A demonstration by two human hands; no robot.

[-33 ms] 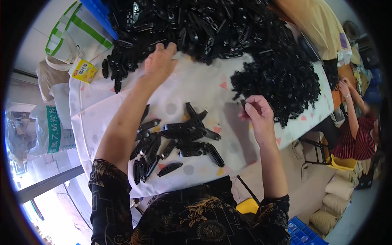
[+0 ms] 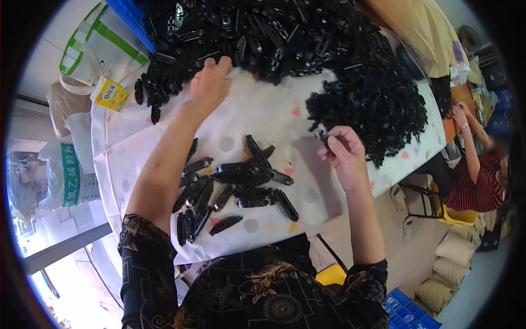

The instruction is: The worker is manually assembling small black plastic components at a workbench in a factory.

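We've got a small black part (image 2: pixel 324 139) pinched in our right hand (image 2: pixel 344 154), fingers closed round it, just beside the tangled black heap (image 2: pixel 372 104) on the bench (image 2: pixel 263 115). Left hand (image 2: pixel 209 82) lies flat, fingers spread, touching the big pile of black pieces (image 2: pixel 246 33). Finished black strips (image 2: pixel 241 183) sit between our arms.

Small black plastic piece (image 2: pixel 324 139) (partly hidden) pinched upright.
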